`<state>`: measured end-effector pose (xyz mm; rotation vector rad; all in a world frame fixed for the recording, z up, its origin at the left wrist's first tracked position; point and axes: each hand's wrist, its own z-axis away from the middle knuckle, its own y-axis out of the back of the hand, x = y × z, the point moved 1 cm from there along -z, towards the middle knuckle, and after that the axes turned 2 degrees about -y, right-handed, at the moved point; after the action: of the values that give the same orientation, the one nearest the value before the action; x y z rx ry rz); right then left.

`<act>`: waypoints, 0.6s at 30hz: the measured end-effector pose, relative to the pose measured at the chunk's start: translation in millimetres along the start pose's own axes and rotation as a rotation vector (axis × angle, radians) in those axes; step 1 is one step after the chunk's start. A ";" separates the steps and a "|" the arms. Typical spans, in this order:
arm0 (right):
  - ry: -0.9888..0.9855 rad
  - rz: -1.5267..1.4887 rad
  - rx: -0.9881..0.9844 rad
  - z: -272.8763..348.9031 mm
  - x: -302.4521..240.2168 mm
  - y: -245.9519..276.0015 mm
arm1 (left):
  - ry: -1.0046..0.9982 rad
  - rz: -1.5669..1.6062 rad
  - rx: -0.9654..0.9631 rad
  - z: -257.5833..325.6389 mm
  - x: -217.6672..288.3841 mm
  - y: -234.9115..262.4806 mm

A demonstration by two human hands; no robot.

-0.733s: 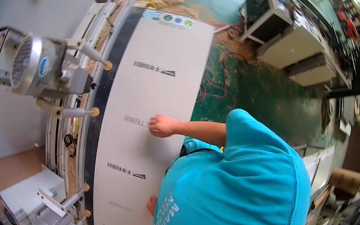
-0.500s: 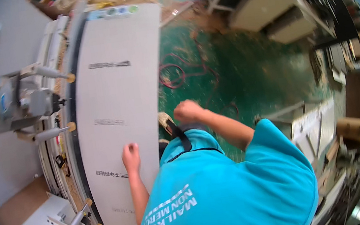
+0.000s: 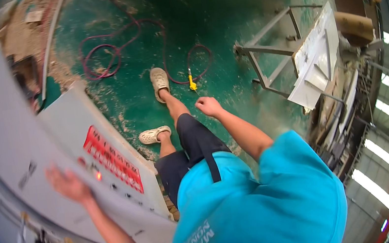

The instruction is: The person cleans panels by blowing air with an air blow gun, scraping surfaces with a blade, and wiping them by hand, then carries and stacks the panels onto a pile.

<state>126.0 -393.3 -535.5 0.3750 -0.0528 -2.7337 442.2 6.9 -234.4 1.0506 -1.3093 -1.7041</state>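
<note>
Above the long white board point(image 3: 43, 142), my left hand point(image 3: 69, 185) is open with its fingers spread, slightly smeared by motion. Whether it touches the board cannot be told. My right hand point(image 3: 209, 106) hangs out in front of my body over the green floor, fingers curled closed, and nothing shows in it. Beyond it on the floor lies a yellow air blow gun point(image 3: 192, 84), joined to a coiled dark red hose point(image 3: 113, 58); hand and gun look apart.
Below the board is a pale machine cabinet point(image 3: 66, 112) with a red sign and a lit orange-red lamp point(image 3: 98, 175). A metal frame stand point(image 3: 267, 51) with white panels point(image 3: 315, 62) is at the right. Sawdust point(image 3: 35, 32) lies at the far left.
My view and body have turned right, so the board now slants at the left. The blow gun has come into sight. My left hand has gone from curled to spread; my right remains curled.
</note>
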 end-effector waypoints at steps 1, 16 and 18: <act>-0.039 -0.009 -0.014 -45.6 12.9 -12.1 | 0.039 -0.011 -0.014 -2.1 1.2 -2.6; -0.779 0.112 0.308 -560.0 270.5 -142.8 | -0.287 0.191 -1.995 405.7 359.6 -751.6; -0.746 0.080 0.281 -573.7 274.5 -150.5 | -0.338 0.175 -1.910 437.0 346.3 -763.2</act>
<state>-20.8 -348.4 -1170.8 -0.5777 -0.6320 -2.6284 -148.0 21.6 -972.5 -0.4811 0.4049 -1.9645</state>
